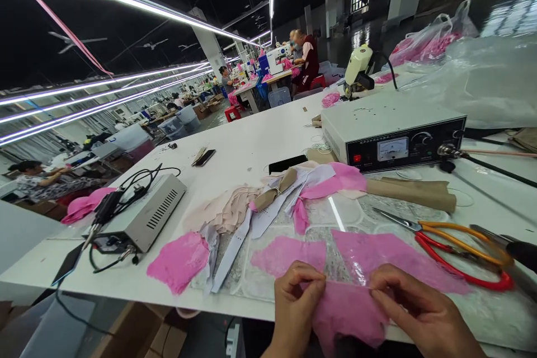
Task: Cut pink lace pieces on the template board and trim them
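Between both hands, at the table's near edge, hangs a pink fabric piece (350, 310). My left hand (297, 302) pinches its upper left corner between thumb and fingers. The upper right corner is pinched by my right hand (413, 302). Just beyond lie a flat pink piece (289, 254) and a larger pink piece (398, 254) that looks glossy, as if under clear plastic. Scissors (457, 246) with orange and red handles rest to the right of them. A crumpled pink piece (180, 260) lies to the left.
A grey box with a dial (390, 131) stands at the back right, with cables. A smaller vented box (146, 212) stands left. Fabric strips (235, 207) are heaped mid-table; a phone (205, 158) lies beyond. A plastic bag (436, 39) sits far right. People work at machines behind.
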Demonstrator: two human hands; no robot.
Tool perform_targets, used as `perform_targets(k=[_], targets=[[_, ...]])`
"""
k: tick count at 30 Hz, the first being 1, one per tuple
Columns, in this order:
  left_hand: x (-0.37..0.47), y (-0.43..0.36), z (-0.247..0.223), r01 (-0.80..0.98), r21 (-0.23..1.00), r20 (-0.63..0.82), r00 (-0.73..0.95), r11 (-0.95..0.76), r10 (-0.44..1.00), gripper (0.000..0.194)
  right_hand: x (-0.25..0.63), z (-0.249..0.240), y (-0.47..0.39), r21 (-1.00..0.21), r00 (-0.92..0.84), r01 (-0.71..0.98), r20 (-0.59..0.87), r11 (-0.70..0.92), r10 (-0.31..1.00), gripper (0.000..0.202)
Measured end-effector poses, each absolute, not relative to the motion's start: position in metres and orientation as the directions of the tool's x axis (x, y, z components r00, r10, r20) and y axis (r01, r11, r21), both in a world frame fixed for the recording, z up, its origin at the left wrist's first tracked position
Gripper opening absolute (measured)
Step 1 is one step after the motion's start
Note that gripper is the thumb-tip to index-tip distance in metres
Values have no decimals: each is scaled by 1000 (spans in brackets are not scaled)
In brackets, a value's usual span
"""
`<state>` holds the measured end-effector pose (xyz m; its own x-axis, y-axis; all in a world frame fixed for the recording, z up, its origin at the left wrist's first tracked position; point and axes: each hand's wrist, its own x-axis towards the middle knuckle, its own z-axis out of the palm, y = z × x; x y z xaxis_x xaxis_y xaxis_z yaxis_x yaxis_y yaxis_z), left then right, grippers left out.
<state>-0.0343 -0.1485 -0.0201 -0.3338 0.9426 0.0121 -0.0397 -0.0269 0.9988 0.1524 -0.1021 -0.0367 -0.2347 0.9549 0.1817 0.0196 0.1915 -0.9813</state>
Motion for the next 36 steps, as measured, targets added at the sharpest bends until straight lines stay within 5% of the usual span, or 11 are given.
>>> perform_targets(k=[7,14,22,30,36], targets=[[-17,-143,-14,-357,902,-360,-318,241,877,33,164,-48,-96,-998,-206,22,50,56,977,25],[-4,-136,-11,-444,858,-398,-260,257,880,36,179,-58,-88,-999,-268,46,-39,-27,963,24],[-7,-139,-8,-370,904,-330,-290,213,898,26,171,-46,-90,-1000,-167,-26,-8,-12,986,27],[-16,-151,-7,-16,999,28,-385,-36,923,10,170,-58,-93,-996,-177,-54,85,77,981,22],[-16,-155,-11,39,997,79,-356,-69,931,12,165,-46,-97,-994,-188,-56,105,96,977,25]])
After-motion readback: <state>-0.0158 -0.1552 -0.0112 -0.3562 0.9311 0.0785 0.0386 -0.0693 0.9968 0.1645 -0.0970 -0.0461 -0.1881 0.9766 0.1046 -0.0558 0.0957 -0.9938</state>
